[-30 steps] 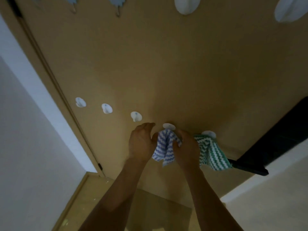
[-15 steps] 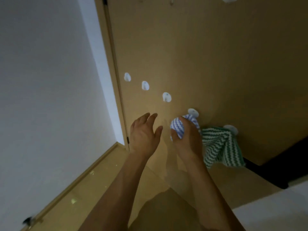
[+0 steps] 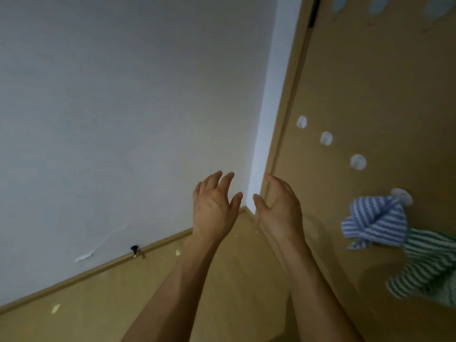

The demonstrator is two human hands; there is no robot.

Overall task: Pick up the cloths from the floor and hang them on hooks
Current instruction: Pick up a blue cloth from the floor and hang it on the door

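Both hands empty and raised in front of the wall corner. Left hand (image 3: 214, 210) has fingers spread and nearly straight, back of hand to camera, holding nothing. Right hand (image 3: 280, 208) has fingers together, slightly curved, thumb out toward the left hand, holding nothing; small gap between the 2 thumbs, hands not touching. Blue-and-white striped cloth (image 3: 375, 222) hangs bunched from a white hook (image 3: 402, 195) on the tan door panel (image 3: 370, 82), well to the right of the right hand. Green-and-white striped cloth (image 3: 427, 265) hangs just below and right of it, its top edge overlapped by the blue one; its hook is not in view. 3 bare white hooks up-left in a diagonal row on the same panel: (image 3: 358, 161), (image 3: 326, 138), (image 3: 301, 122). White wall (image 3: 123, 107) fills the left, wooden floor (image 3: 123, 299) below it, with a small black doorstop (image 3: 134, 248) at the baseboard.
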